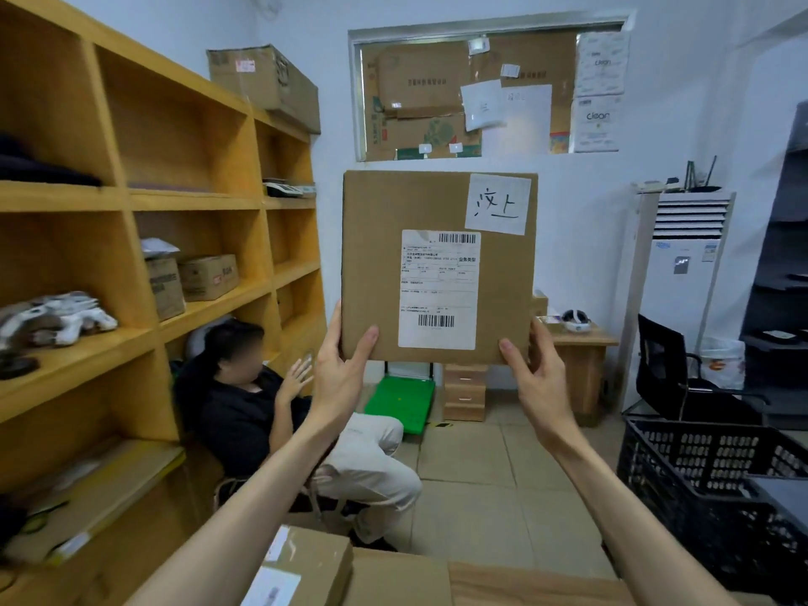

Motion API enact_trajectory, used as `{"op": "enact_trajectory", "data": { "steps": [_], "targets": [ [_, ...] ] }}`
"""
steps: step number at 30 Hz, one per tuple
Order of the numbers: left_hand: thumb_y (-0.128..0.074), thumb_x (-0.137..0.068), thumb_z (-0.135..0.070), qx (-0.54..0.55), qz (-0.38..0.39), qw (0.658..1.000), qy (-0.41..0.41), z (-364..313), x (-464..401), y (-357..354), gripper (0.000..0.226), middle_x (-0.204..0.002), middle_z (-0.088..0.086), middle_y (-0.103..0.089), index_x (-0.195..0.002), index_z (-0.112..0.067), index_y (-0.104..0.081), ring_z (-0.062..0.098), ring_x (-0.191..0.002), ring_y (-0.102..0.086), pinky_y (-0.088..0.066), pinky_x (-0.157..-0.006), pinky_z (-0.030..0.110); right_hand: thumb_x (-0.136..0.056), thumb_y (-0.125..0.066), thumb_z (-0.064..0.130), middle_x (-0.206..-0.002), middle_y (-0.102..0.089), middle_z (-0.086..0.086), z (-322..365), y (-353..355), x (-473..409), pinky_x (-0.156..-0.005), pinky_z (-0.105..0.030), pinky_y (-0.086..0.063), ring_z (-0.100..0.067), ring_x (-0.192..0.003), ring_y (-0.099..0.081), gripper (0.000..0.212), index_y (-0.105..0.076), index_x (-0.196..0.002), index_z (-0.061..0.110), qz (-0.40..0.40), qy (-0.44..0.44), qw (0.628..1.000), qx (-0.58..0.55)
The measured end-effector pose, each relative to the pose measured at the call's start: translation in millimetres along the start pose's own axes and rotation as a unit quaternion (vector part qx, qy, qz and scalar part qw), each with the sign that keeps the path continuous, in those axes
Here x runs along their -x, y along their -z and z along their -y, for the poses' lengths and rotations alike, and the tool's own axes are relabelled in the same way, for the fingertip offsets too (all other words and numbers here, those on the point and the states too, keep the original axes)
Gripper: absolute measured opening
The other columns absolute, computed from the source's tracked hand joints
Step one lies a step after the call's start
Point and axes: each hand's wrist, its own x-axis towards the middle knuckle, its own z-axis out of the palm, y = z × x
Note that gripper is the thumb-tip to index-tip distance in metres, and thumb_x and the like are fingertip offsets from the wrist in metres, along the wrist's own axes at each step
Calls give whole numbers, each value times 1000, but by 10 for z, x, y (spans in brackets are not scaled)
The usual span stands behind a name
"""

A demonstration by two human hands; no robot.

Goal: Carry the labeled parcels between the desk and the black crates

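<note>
Both hands, left hand and right hand, grip the parcel's bottom corners, holding it upright in mid-air, label facing the camera, long axis roughly vertical, above the tabletop.

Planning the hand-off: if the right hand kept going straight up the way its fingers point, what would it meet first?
The right hand already grips the parcel at its lower right corner, so going up it meets only that box. Beyond the parcel, the wall and the window sit well behind; depth is unclear.
</note>
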Motion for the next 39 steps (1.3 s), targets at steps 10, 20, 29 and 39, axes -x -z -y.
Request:
{"op": "enact_trajectory", "data": {
  "steps": [10,20,29,39],
  "targets": [
    [-63,-99,-34,-61,-135,989,20,-239,288,1921,65,-141,-17,-57,-157,-30,-35,-9,-122,-56,-51,-102,21,-96,-65,17,-115,-71,11,370,-1895,236,-99,-29,-53,-8,-110,-66,34,-59,-130,20,119,-9,986,-119],
    [-62,-99,-37,-244,-333,910,21,-918,1292,4233,68,-143,-19,-48,-158,-29,-30,-27,-114,-45,-36,-86,-6,-97,-64,27,-124,-67,20,1125,-4228,1297,-97,-22,-51,1,-116,-61,46,-53,-141,29,312,-13,915,-257],
    [-64,-97,-40,-400,-515,758,23,-2026,2787,5384,69,-148,-12,-53,-158,-23,-35,-7,-131,-48,-41,-105,9,-96,-65,28,-124,-66,21,2234,-5797,2725,-100,-20,-50,5,-113,-61,48,-52,-142,23,510,-21,772,-379],
    [-65,-96,-44,-509,-680,528,23,-3242,4542,5035,67,-144,-11,-58,-155,-25,-39,12,-131,-56,-47,-111,42,-97,-64,23,-127,-64,16,3479,-6013,4570,-92,-16,-51,5,-115,-60,47,-53,-142,18,666,9,556,-496]
  ]
}}
